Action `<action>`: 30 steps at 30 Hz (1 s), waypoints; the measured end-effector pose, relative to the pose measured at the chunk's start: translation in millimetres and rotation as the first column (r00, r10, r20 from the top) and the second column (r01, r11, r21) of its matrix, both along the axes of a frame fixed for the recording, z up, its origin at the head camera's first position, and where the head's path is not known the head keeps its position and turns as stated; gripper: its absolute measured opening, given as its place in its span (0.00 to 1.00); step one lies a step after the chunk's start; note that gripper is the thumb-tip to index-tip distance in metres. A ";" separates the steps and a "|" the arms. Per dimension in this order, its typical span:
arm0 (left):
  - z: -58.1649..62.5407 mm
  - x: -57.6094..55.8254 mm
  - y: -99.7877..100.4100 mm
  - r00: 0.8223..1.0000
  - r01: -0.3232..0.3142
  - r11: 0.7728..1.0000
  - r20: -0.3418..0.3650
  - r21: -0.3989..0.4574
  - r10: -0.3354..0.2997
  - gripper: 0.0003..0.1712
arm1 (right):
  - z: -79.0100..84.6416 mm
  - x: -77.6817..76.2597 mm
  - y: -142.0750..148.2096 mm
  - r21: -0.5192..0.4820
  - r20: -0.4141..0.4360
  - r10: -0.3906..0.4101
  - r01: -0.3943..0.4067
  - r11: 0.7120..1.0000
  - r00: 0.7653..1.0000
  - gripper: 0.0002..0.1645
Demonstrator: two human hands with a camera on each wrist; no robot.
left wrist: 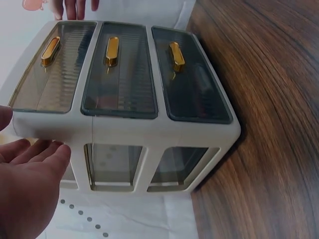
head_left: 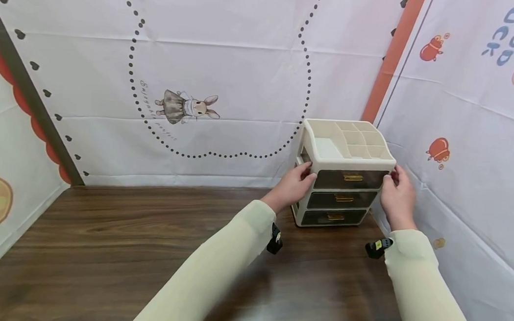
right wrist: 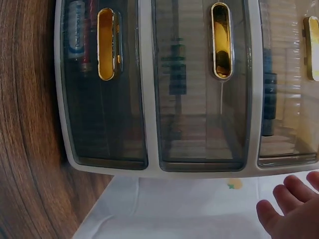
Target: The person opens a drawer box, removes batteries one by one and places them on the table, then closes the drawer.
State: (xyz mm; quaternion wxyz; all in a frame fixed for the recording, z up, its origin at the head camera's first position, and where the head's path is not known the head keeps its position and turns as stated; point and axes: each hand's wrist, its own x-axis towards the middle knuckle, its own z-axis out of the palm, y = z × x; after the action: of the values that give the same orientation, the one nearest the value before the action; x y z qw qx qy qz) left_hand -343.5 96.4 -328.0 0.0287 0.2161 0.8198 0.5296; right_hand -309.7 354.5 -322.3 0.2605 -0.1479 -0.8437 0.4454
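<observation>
A cream desktop drawer organizer [head_left: 349, 161] stands on the wooden table, with three smoky see-through drawers and gold handles. My left hand [head_left: 293, 185] is at its upper left front corner, thumb by the front edge and relaxed fingers along the side frame. In the left wrist view, these fingers [left wrist: 42, 152] lie over the side near the top drawer [left wrist: 55, 74]. My right hand [head_left: 398, 196] is at the opposite upper side, thumb toward the front. Its loosely extended fingers [right wrist: 289, 196] show right beside the edge in the right wrist view. All drawers are closed.
The organizer's top has several open compartments [head_left: 364, 140]. Small items, among them a printed tube [right wrist: 76, 30], show through the drawer fronts. Printed cloth walls [head_left: 222, 80] rise behind and to the right, close to the organizer. Brown wooden tabletop [head_left: 123, 250] extends left.
</observation>
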 end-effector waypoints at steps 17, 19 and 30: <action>-3.8 -0.3 7.6 0.985 -0.169 0.977 -0.016 0.131 0.172 0.17 | -11.0 -10.0 -3.9 -0.021 -0.028 0.037 -0.038 0.999 0.999 0.29; -4.2 0.2 6.3 0.984 -0.174 0.976 -0.016 0.131 0.177 0.16 | -12.1 -9.1 -4.8 -0.013 -0.039 0.033 -0.034 0.999 0.999 0.28; -6.1 3.7 -6.5 0.984 -0.166 0.978 -0.045 0.128 0.173 0.16 | -14.6 -3.8 -10.8 0.085 -0.020 0.046 -0.044 0.995 0.999 0.28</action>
State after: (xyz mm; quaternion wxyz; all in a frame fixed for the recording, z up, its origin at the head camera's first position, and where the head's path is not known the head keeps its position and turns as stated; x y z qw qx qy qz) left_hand -339.8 89.9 -334.1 -0.0529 0.1613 0.8012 0.5739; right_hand -313.4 343.7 -337.0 0.2657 -0.1127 -0.8621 0.4166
